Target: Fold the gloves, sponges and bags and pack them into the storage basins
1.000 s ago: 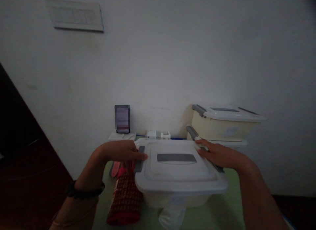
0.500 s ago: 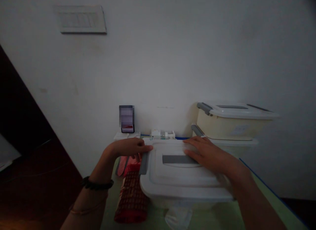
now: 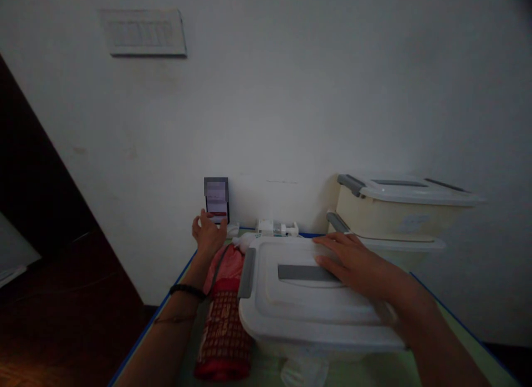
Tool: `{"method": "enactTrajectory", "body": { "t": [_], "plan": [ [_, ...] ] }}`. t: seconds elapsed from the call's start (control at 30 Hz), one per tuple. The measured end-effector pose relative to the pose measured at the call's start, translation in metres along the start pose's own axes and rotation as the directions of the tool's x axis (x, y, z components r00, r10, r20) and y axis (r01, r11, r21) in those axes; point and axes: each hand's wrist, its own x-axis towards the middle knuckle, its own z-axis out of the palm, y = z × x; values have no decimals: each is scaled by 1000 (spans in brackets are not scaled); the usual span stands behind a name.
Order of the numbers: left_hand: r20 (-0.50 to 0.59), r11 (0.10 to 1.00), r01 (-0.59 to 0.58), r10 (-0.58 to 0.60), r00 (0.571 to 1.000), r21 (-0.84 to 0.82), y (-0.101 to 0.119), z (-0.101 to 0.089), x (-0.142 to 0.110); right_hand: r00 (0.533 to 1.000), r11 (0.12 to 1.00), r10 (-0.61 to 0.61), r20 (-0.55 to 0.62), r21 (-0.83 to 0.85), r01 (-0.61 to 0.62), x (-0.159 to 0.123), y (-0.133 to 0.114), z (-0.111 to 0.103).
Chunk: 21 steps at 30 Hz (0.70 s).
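My left hand [image 3: 209, 232] is at the lower part of an upright smartphone [image 3: 217, 201] that stands against the wall with its screen lit. Its fingers are apart, and a fingertip is at the screen's lower left; whether it touches cannot be told. My right hand [image 3: 353, 262] lies flat, fingers spread, on the white lid of a storage box [image 3: 307, 304]. That lid has a grey handle [image 3: 305, 273] and a grey side latch [image 3: 247, 273]. Left of the box lies a red patterned cylindrical bundle [image 3: 226, 326] with a pink drawstring-like top.
Two more cream storage boxes [image 3: 388, 212] with white lids are stacked at the back right. Small white items [image 3: 276, 227] stand by the wall. A crumpled clear bag [image 3: 305, 371] is at the near side of the box. The green tabletop has blue edges [image 3: 183, 273].
My left hand has left the box's latch side and moved forward and left to the phone. My right hand stays on the lid. The view has shifted slightly.
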Motion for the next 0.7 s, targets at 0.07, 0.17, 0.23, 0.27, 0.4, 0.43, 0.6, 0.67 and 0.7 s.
{"method": "enactTrajectory", "body": {
  "t": [0.07,0.17,0.23,0.27,0.4,0.43,0.6,0.67,0.7],
  "plan": [
    [20,999,-44,44,999,7,-5,5,2,1000,1000,7,1,0,-7,0,0,1],
    [56,993,-115,114,992,14,-9,11,2,1000,1000,9,-8,10,-9,0,1,2],
    [75,989,-148,146,986,17,-10,12,2,1000,1000,6,-6,15,-6,0,2,4],
    [82,987,-160,158,984,18,-11,12,2,1000,1000,6,-4,15,-6,0,3,4],
    [92,982,-189,186,978,29,-12,11,2,1000,1000,1,-18,22,0,0,5,6],
    [90,981,-192,188,978,34,-12,11,2,1000,1000,-1,-22,26,1,0,5,6],
    [61,982,-172,168,984,73,-4,2,1,1000,999,0,-9,35,1,0,3,3],
    [88,981,-173,165,982,85,2,-4,1,1000,999,5,-13,45,-5,0,1,1],
    [123,979,-183,172,977,85,6,-8,1,1000,999,8,-15,52,-7,1,1,1]
  ]
}}
